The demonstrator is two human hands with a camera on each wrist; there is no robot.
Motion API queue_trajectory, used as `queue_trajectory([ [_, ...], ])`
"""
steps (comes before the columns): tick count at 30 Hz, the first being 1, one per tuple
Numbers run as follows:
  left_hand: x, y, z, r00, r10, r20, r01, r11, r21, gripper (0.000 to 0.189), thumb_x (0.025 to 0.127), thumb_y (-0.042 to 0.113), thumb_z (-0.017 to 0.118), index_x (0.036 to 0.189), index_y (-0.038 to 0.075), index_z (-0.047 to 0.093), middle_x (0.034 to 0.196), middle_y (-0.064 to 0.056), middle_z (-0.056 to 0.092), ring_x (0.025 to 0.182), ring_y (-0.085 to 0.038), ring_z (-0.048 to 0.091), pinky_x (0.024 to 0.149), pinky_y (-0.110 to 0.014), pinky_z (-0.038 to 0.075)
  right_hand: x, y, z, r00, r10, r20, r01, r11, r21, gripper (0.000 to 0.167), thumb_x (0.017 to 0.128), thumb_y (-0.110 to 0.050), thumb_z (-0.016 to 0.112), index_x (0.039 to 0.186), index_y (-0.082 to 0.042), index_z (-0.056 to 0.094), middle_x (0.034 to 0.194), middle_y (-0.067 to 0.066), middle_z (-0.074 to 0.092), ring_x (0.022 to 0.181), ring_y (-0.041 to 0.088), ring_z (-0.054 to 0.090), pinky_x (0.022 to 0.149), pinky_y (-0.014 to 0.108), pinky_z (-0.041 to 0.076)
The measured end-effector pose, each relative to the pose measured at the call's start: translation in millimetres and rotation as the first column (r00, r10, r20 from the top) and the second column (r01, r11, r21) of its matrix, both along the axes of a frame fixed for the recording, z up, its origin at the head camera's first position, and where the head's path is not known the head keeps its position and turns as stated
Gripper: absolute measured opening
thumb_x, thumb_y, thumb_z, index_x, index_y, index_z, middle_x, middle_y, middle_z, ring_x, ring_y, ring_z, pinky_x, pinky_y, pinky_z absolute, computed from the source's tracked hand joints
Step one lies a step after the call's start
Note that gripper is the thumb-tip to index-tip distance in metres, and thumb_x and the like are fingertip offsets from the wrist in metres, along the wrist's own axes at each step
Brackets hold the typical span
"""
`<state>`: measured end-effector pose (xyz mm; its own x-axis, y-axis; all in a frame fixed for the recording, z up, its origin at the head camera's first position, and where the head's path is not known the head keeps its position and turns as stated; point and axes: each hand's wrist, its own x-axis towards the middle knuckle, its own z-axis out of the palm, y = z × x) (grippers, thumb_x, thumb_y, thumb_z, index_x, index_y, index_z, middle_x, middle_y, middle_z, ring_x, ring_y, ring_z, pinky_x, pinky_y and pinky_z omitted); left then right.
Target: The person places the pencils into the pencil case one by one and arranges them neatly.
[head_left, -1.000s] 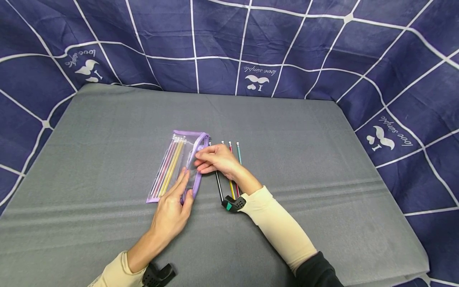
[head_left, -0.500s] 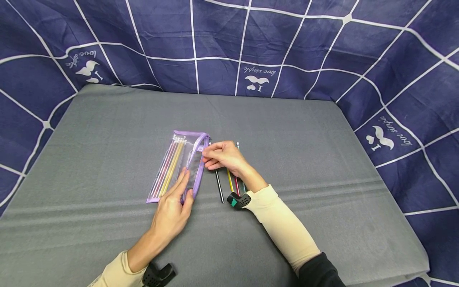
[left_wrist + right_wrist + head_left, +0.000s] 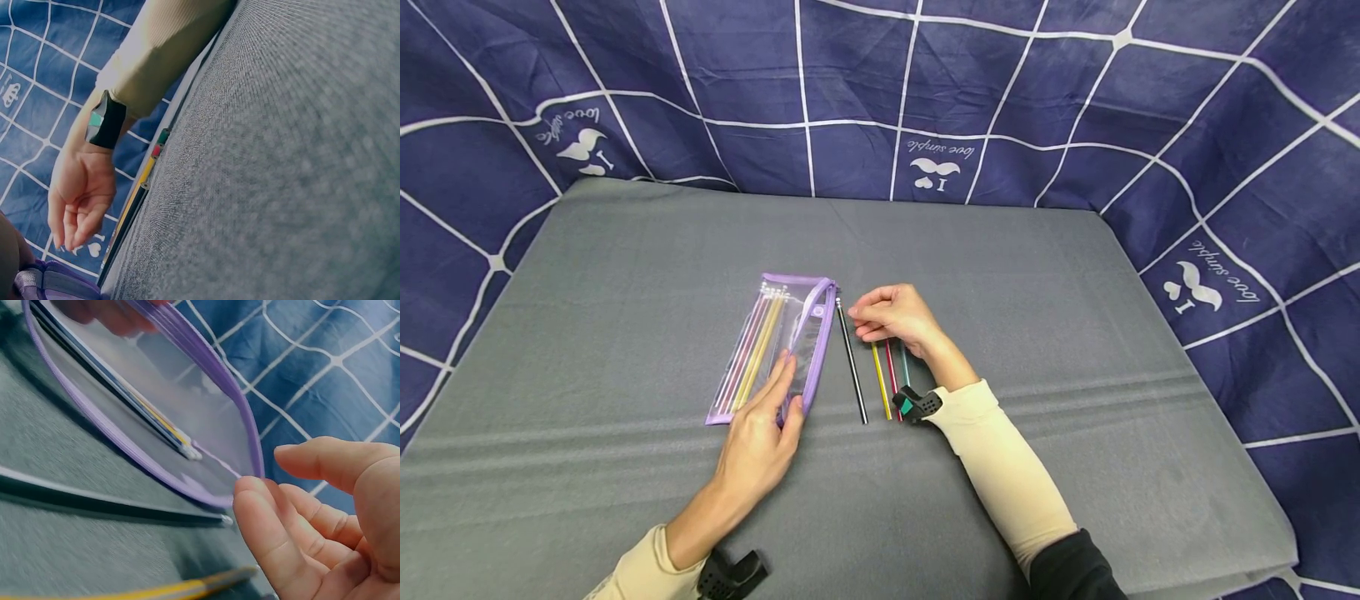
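A clear pencil case [image 3: 801, 367] with purple zip trim lies on the grey surface, its mouth gaping on the right. Several pencils [image 3: 754, 350] show through the plastic inside it. My left hand [image 3: 760, 446] holds its upper rim at the near end, fingers on the clear side and thumb at the purple edge. My right hand [image 3: 895, 317] hovers right of the mouth with nothing in it, thumb and forefinger apart. Just below that mouth lies a black pencil [image 3: 852, 362]. Yellow [image 3: 882, 382], red [image 3: 892, 375] and green [image 3: 905, 367] pencils lie partly hidden under my right hand.
A grey padded surface [image 3: 1015, 333] carries everything, with a few creases across it. Blue cloth [image 3: 850, 83] with white grid lines hangs along the back and sides. Black cameras [image 3: 917, 404] sit on the wrists.
My right hand has drawn back from the mouth of the pencil case to the right, over the coloured pencils, uncovering the black one. My left hand and the case stay put.
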<state>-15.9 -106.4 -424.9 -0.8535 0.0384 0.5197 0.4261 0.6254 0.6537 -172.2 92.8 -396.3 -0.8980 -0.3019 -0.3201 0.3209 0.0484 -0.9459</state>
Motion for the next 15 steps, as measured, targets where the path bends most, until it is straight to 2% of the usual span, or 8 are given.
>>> queue_trajectory([
  [3, -0.1, 0.2, -0.9, 1.000, 0.001, -0.005, -0.002, 1.000, -0.005, 0.050, 0.085, -0.007, 0.065, 0.134, -0.009, 0.056, 0.139, -0.020, 0.054, 0.123, -0.033, 0.056, 0.098, -0.049, 0.044, -3.0, 8, 1.1, 1.000, -0.021, -0.002, 0.021, 1.000, 0.007, 0.010, 0.085, 0.006, 0.070, 0.094, 0.007, 0.066, 0.077, 0.016, 0.071, 0.057, 0.016, 0.068, 0.055, 0.025, 0.059],
  [8, -0.2, 0.5, -1.2, 1.000, 0.002, -0.011, -0.003, 1.000, -0.008, 0.050, 0.085, -0.007, 0.065, 0.134, -0.008, 0.056, 0.139, -0.020, 0.054, 0.123, -0.034, 0.056, 0.098, -0.050, 0.044, -7.0, 20, 2.4, 0.999, -0.051, 0.003, 0.051, 0.998, 0.039, 0.010, 0.085, 0.006, 0.071, 0.094, 0.008, 0.067, 0.070, 0.011, 0.069, 0.055, 0.015, 0.067, 0.054, 0.025, 0.059],
  [15, -0.1, 0.9, -1.4, 1.000, 0.003, -0.009, -0.003, 1.000, -0.006, 0.051, 0.085, -0.007, 0.065, 0.134, -0.007, 0.056, 0.139, -0.019, 0.054, 0.124, -0.033, 0.055, 0.099, -0.046, 0.043, -10.9, 32, 1.7, 0.999, -0.037, 0.029, 0.036, 0.997, 0.064, 0.015, 0.084, 0.003, 0.073, 0.097, 0.008, 0.067, 0.075, 0.011, 0.070, 0.056, 0.015, 0.067, 0.055, 0.025, 0.059],
])
